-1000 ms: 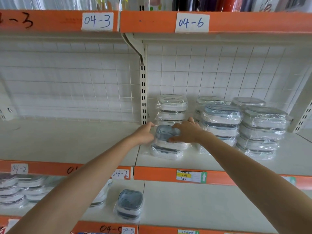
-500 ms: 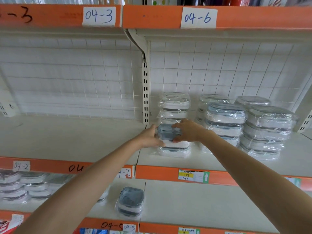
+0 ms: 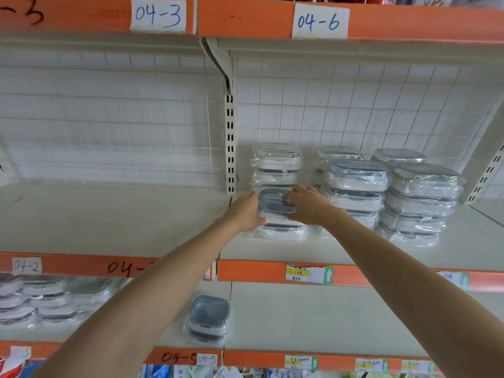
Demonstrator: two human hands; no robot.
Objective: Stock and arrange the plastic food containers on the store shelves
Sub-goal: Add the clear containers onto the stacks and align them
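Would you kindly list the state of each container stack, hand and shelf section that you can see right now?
Left hand: pressed on the held container's left side.
Right hand: fingers over its lid.
Held container: wrapped, on top of the front stack.
Front stack: upright, near the shelf edge.
Rear stack: upright, against the grid.
Right stacks: wrapped, slightly uneven.
Lone container: on the lower shelf.

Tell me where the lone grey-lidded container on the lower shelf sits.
In the head view, the lone container sits low and left of centre, on the lower shelf near its front edge, just above the handwritten 04-5 label.
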